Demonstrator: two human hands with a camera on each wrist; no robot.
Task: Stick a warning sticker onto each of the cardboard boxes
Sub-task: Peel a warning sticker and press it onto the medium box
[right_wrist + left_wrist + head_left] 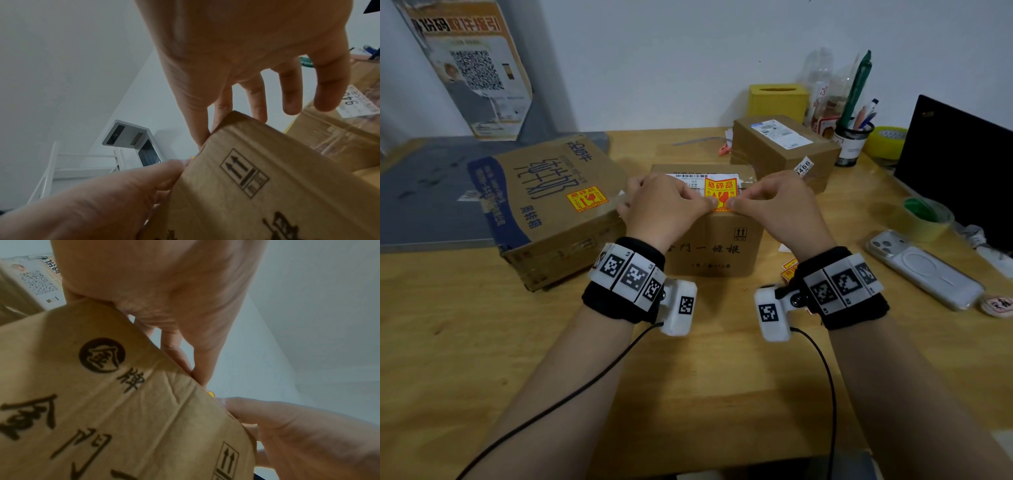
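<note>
A yellow-and-red warning sticker [720,193] lies on top of the middle cardboard box [715,240], at its near edge. My left hand [709,202] pinches the sticker's near left corner. My right hand [734,202] pinches its near right corner. In the left wrist view the left hand [197,376] has thumb and forefinger at the box [123,402] edge, where a sliver of the sticker [210,393] shows. The right wrist view has the right hand [203,139] at the same box [267,178] edge. The big left box [544,205] carries a sticker [587,199]. A third box [784,147] stands at the back right.
More stickers [789,269] lie on the wooden table [688,377] by my right wrist. On the right are a phone [924,270], a tape roll [928,219], a pen cup [854,140] and a dark screen [962,164]. A yellow tissue box [777,99] stands by the wall.
</note>
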